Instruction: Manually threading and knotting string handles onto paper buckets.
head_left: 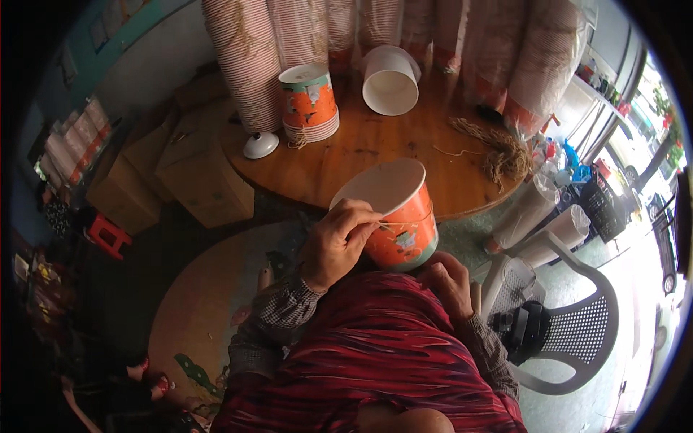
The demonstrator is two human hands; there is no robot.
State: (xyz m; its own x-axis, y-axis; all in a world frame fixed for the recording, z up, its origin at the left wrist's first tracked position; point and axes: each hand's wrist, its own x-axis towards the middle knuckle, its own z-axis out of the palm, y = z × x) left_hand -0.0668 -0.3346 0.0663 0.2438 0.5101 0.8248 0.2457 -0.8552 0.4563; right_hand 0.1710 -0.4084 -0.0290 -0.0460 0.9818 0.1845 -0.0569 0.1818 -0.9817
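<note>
In front of my lap a large orange paper bucket (417,216) with a green band leans over, its white open mouth facing up and away. Thumb and forefinger of my left hand (338,242) pinch a thin piece of twine (393,223) that runs across the bucket's side below the rim. Low on the right, my right hand (449,281) is beside the bucket's base, fingers curled; whatever they hold is hidden.
On the round wooden table (354,155) stand an upright orange bucket (309,108), a tipped white bucket (390,92), a white lid (260,145), a bundle of twine (507,155) and tall wrapped stacks of buckets (245,65). Cardboard boxes (202,173) lie left; a plastic chair (577,332) stands right.
</note>
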